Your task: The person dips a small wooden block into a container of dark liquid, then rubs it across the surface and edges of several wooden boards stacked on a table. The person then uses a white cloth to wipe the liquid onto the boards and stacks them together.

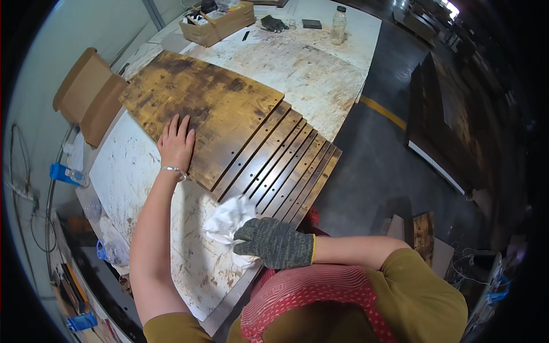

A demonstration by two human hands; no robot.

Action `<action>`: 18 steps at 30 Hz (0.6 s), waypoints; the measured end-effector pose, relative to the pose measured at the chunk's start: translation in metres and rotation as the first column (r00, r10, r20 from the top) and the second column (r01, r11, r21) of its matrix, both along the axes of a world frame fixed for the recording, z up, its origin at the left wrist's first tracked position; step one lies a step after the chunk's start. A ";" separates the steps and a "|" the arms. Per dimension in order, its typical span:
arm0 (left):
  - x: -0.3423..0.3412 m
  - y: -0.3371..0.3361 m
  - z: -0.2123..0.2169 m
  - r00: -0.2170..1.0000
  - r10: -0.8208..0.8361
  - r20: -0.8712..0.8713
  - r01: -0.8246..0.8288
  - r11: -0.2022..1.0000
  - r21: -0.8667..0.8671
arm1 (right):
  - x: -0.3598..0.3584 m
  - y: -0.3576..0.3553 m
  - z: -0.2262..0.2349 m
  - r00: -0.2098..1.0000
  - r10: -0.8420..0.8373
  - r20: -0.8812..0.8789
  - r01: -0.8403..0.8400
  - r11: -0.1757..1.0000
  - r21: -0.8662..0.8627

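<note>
Several brown wood-grain boards point(200, 97) lie stacked on the table, fanned so that their right edges step down toward me and show rows of small dark holes. My left hand point(176, 146), bare with a bracelet at the wrist, rests flat on the top board near its left edge, fingers stretched out. In a dark grey knit glove, my right hand point(275, 242) is closed on a crumpled white cloth point(229, 218). The cloth lies against the near corner of the lower boards. The glove hides part of the cloth and most of my fingertips.
The white table point(320, 74) is stained brown. Toward its back stand a cardboard box of odds and ends point(220, 27), a dark glove point(273, 23) and a glass jar point(338, 27). An opened carton point(94, 97) sits at left. Dark panels point(452, 120) stand on the floor at right.
</note>
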State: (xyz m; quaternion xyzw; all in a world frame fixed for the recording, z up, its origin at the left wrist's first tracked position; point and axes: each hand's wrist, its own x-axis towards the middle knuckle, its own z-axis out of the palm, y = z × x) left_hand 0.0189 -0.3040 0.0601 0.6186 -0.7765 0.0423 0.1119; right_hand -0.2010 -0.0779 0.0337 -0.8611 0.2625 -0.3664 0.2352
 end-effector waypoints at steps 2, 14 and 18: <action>0.001 0.002 0.002 1.000 -0.001 -0.009 0.001 1.000 0.009 | -0.017 -0.012 0.053 0.976 -0.007 -0.218 0.018 0.999 0.048; 0.001 -0.002 0.002 0.999 -0.014 -0.035 0.013 0.999 -0.037 | -0.233 -0.128 0.042 0.467 -0.820 -0.331 0.826 0.538 -0.168; -0.008 0.001 0.003 0.999 -0.022 -0.029 0.020 0.999 -0.038 | -0.119 -0.063 0.016 0.739 -0.653 -0.164 0.671 0.735 0.098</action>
